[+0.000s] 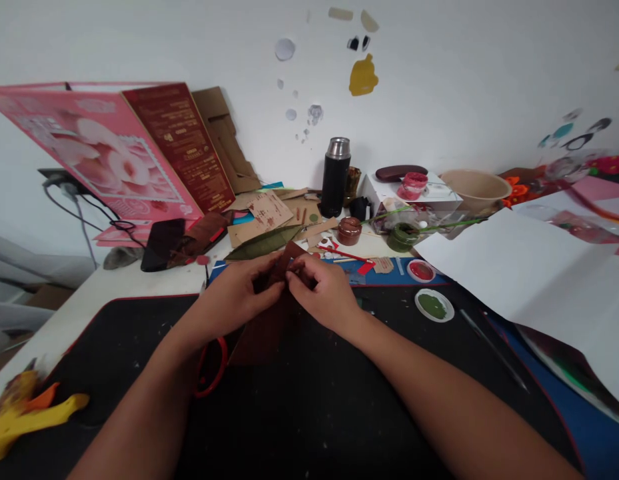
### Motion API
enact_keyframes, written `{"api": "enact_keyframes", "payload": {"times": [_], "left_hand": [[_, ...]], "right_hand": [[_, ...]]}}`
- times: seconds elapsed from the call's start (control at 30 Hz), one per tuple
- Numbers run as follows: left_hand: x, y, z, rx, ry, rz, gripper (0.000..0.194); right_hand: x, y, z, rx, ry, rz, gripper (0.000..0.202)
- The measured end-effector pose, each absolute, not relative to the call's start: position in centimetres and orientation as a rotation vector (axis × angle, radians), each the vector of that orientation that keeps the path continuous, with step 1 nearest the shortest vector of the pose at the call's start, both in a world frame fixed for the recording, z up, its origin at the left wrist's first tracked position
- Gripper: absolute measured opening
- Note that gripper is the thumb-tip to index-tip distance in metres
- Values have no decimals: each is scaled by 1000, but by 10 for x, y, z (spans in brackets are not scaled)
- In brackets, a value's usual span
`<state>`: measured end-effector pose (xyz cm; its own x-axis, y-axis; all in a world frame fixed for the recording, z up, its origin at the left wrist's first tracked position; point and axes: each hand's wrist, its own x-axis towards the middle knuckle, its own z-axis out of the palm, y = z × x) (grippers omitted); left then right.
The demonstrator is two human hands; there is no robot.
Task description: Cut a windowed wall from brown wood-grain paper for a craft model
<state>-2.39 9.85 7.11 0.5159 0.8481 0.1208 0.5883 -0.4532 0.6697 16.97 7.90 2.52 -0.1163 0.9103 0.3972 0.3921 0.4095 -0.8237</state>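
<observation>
Over the far part of the black mat [299, 427], both hands meet at a brown-painted piece [292, 251] that looks like card or paper. My left hand [239, 290] pinches it from the left, with the fingers curled. From the right, my right hand [324, 290] grips the same piece between thumb and bent fingers. Part of the piece is hidden by the fingers. A larger dark brown sheet [259, 340] shows below the hands; whether it joins the held piece I cannot tell. Red-handled scissors [212, 368] lie partly under my left forearm.
Paint jars, one brown [349, 231] and one green [403, 237], stand behind lids with red [422, 271] and green paint [433, 305]. A black thermos [335, 180] stands farther back. White paper [509, 260] lies right; a yellow-and-orange object [34, 413] lies left.
</observation>
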Motion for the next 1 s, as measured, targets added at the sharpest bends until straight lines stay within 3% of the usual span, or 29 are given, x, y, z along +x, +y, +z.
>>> {"api": "enact_keyframes", "payload": {"times": [0.5, 1.0], "left_hand": [[-16, 98, 63, 2226, 1197, 586, 46], [-24, 110, 67, 1712, 1119, 963, 61]], "right_hand": [[166, 84, 18, -1228, -1498, 861, 9], [180, 98, 21, -1011, -1135, 1209, 36]]}}
